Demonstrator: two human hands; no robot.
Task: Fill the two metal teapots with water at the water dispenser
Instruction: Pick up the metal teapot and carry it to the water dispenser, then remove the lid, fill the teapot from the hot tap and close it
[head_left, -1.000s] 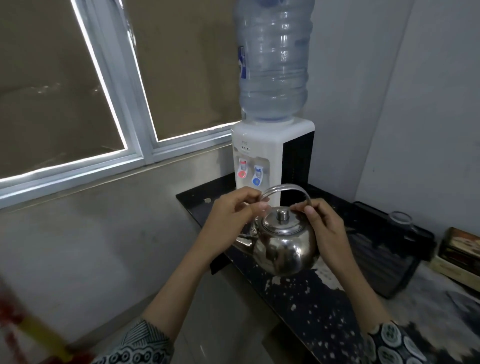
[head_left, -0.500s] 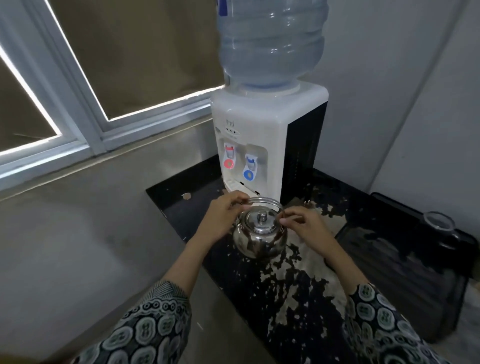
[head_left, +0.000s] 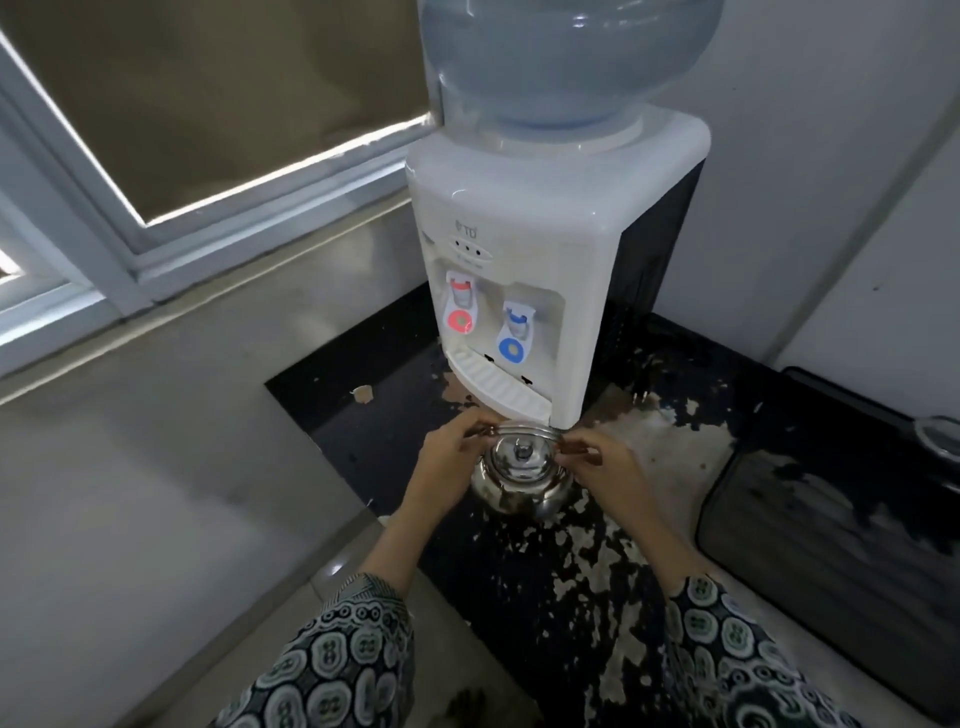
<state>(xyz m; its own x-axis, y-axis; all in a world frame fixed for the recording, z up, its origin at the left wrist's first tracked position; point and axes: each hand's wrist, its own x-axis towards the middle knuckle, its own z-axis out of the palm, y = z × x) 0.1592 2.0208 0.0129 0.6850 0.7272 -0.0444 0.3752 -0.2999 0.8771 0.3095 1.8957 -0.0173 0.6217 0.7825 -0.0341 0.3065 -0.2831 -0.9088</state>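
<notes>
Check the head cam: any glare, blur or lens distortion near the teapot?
Head view: wide-angle bending bows the window frame and wall edges; bright strips glare along the window; the teapot lid mirrors the room, with small highlights; the left hand and right hand at the handle are slightly soft; the dispenser is reasonably sharp.

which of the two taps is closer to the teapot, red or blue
The blue tap: it sits lower and on the right of the dispenser, closer to the teapot than the red tap on the left.
</notes>
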